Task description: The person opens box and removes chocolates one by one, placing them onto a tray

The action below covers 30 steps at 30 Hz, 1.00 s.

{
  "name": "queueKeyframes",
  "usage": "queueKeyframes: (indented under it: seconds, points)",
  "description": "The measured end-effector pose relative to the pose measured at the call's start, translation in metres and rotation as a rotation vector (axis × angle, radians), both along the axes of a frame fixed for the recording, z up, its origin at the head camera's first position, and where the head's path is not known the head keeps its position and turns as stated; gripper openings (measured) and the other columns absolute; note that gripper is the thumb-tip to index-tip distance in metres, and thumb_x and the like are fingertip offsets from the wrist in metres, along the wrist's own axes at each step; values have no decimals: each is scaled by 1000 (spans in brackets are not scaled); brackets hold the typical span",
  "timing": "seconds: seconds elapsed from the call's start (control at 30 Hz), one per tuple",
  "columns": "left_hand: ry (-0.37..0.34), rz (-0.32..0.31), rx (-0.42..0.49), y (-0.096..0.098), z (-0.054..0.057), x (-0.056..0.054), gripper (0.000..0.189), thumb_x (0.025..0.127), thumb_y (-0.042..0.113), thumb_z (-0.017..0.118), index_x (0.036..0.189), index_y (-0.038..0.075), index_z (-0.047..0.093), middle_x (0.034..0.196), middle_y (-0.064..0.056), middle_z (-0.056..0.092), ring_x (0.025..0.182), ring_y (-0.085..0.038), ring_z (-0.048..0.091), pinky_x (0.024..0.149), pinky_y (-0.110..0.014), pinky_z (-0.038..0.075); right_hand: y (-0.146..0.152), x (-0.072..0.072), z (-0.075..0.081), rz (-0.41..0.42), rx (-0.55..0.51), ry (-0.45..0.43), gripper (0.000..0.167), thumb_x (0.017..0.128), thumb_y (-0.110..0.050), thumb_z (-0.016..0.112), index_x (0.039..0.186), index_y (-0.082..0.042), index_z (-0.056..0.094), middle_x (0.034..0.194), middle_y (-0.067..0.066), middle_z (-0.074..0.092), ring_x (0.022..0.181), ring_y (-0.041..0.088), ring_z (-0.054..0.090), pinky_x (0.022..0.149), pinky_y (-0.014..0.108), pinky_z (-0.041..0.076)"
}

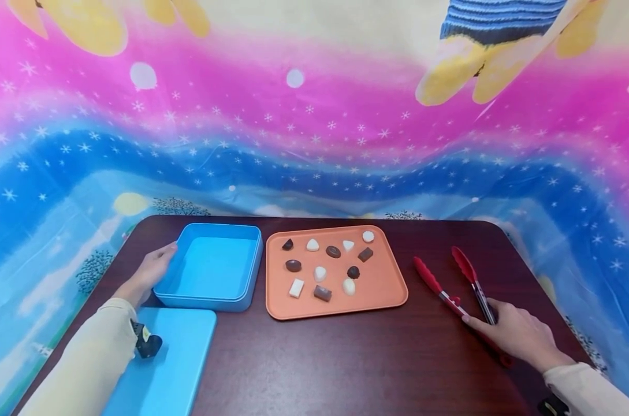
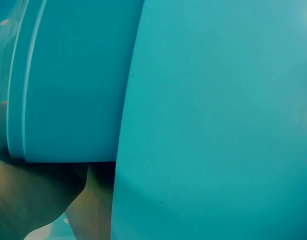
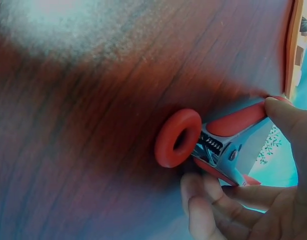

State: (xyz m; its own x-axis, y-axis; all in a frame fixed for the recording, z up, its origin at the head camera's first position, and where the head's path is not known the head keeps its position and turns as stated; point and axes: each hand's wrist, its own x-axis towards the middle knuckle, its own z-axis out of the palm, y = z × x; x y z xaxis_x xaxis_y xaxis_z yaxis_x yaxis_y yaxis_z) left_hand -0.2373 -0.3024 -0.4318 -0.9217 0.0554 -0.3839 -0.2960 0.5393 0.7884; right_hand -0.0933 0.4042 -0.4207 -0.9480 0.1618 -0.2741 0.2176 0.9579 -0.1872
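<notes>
Against the left side of an open blue box [image 1: 252, 289], my left hand [image 1: 150, 268] holds the wall near its rim; some of its fingers are hidden behind the box. In the left wrist view, that hand [image 2: 38, 200] lies beside the box wall [image 2: 76, 90]. My right hand [image 1: 522, 332] grips red-tipped metal tongs [image 1: 486, 306] by their handles at the table's right, thumb on one arm and fingers on the other. The tongs' tips stand apart with nothing between them. The right wrist view shows the tongs' red end ring [image 3: 166, 147] near the fingers [image 3: 201, 212].
An orange tray [image 1: 387, 294] in the middle bears several chocolate-like pieces, dark brown and white, such as a brown block [image 1: 322, 293]. In front of the box lies a flat blue lid [image 1: 181, 358]. The dark wooden table [image 1: 314, 364] meets a printed cloth [image 1: 314, 144] behind.
</notes>
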Motion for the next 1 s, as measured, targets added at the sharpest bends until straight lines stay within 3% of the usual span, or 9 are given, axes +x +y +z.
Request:
queueKeyframes:
  seconds: [0.27, 0.43, 0.63, 0.77, 0.87, 0.9, 1.0]
  points:
    - [3, 2, 9, 1, 13, 0, 72, 107, 57, 19, 163, 17, 0, 169, -24, -2, 152, -56, 0, 118, -77, 13, 3, -2, 8, -10, 1, 39, 108, 86, -80, 53, 143, 11, 46, 58, 2, 51, 50, 18, 43, 42, 31, 31]
    - [85, 16, 30, 1, 20, 1, 67, 110, 49, 19, 164, 12, 5, 167, -29, 13, 152, -53, 17, 120, -69, 24, 1, -3, 16, -17, -7, 99, 99, 91, -75, 52, 142, 10, 49, 58, 1, 56, 53, 18, 47, 42, 32, 34]
    - [201, 86, -9, 1, 30, 5, 62, 111, 41, 20, 163, 9, 13, 159, -33, 31, 145, -51, 32, 117, -68, 31, -10, -6, 24, -31, -10, 282, 85, 94, -69, 53, 139, 2, 56, 60, 2, 58, 49, 17, 43, 38, 32, 31]
    - [287, 127, -24, 4, 37, 8, 60, 111, 40, 22, 162, 7, 20, 154, -33, 39, 140, -49, 38, 113, -70, 34, -21, -10, 32, -25, -26, 412, 71, 95, -62, 58, 133, -3, 62, 82, 15, 71, 53, 16, 48, 37, 33, 36]
    - [347, 145, -37, 6, 41, 10, 60, 111, 40, 24, 161, 7, 26, 151, -31, 45, 135, -44, 43, 110, -67, 39, -31, -10, 39, -12, -45, 470, 63, 95, -58, 61, 129, -5, 65, 97, 18, 74, 60, 14, 54, 41, 31, 39]
    - [365, 154, -42, 7, 43, 11, 59, 111, 41, 25, 160, 8, 28, 150, -28, 47, 133, -40, 45, 108, -65, 42, -35, -10, 41, -8, -46, 478, 62, 95, -57, 61, 129, -6, 66, 94, 15, 74, 61, 14, 55, 42, 31, 39]
    - [405, 171, -42, 9, 50, 14, 58, 111, 42, 28, 158, 10, 34, 134, -8, 61, 120, -20, 54, 105, -58, 45, -48, -9, 46, 16, -60, 479, 62, 95, -57, 63, 129, -6, 66, 87, 9, 72, 62, 14, 53, 43, 30, 37]
